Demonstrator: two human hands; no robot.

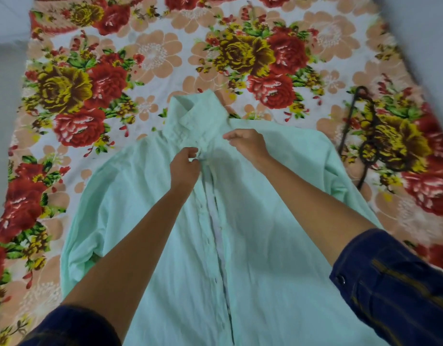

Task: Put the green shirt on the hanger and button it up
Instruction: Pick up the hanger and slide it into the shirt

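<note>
The pale green shirt (pixel 265 233) lies front up on the flowered blanket (pixel 145 53), collar pointing away from me. Its front placket runs down the middle and looks closed along most of its length. My left hand (pixel 184 166) pinches the placket just below the collar. My right hand (pixel 248 144) pinches the cloth on the other side of the opening, close to the collar. A dark hanger (pixel 360 146) lies on the blanket to the right of the shirt, apart from it and outside the shirt.
The blanket covers a bed or mat that stretches away from me, with grey floor (pixel 5 71) on the left and pale surface at the far right. Dark blue rolled sleeves (pixel 390 283) cover my upper forearms.
</note>
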